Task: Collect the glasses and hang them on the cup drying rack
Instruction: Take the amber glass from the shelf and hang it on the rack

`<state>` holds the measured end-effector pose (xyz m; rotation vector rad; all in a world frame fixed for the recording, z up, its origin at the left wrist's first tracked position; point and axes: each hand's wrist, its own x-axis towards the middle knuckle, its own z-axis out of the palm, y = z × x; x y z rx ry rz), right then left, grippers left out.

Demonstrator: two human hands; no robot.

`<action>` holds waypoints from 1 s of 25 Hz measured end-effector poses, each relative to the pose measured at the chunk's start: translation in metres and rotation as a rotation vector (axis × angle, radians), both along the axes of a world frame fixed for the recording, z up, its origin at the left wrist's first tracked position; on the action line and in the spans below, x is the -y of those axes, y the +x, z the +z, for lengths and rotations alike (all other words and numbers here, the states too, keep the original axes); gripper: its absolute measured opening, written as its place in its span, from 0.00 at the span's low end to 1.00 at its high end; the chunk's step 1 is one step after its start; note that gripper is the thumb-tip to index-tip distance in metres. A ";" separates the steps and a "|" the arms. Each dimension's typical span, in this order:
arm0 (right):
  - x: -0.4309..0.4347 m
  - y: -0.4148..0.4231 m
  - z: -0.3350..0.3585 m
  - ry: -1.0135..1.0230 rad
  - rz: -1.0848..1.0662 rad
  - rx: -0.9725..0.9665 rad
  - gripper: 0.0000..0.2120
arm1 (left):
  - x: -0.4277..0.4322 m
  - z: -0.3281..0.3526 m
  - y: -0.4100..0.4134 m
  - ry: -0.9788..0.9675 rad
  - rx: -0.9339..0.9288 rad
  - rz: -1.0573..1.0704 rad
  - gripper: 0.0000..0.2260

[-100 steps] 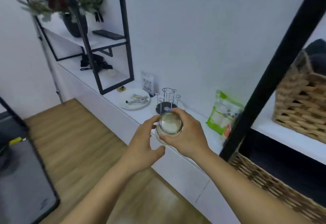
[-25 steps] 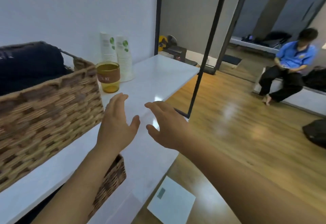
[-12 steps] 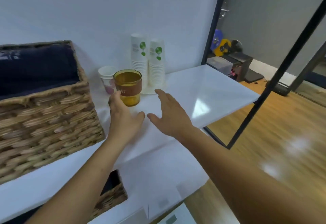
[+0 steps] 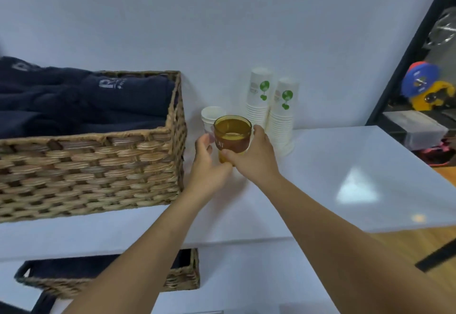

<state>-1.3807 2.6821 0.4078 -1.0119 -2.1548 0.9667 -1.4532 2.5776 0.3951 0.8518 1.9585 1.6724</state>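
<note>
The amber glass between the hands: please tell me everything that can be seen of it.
The amber glass is a short, round tumbler of see-through yellow-brown glass with a brown band bearing pale letters, partly hidden. It stands upright, mouth up, over the white shelf, in front of a small white cup and left of the paper cup stacks. Both hands grip it: left hand on its left side, right hand around its right and front.

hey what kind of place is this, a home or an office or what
Probably an office or shared workspace pantry corner, not certain. Two stacks of paper cups stand against the wall on a white shelf, beside a wicker basket of folded navy garments.
</note>
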 end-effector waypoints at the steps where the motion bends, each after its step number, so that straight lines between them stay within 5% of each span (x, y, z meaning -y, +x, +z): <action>1: -0.002 -0.007 -0.005 -0.024 -0.008 -0.013 0.42 | -0.008 -0.001 -0.006 -0.001 -0.006 0.003 0.31; 6: -0.002 -0.012 -0.014 -0.127 -0.042 -0.143 0.39 | -0.026 0.000 -0.021 0.065 0.108 -0.024 0.32; 12: 0.040 0.036 0.009 0.117 -0.095 -0.306 0.41 | 0.003 0.036 0.016 0.290 0.171 -0.160 0.27; 18: 0.123 0.084 0.049 0.214 0.160 -0.350 0.45 | 0.095 0.083 0.069 0.425 0.089 0.004 0.28; 25: 0.266 0.086 0.020 -0.261 0.525 -0.419 0.35 | 0.280 0.084 0.096 0.291 -0.275 0.242 0.39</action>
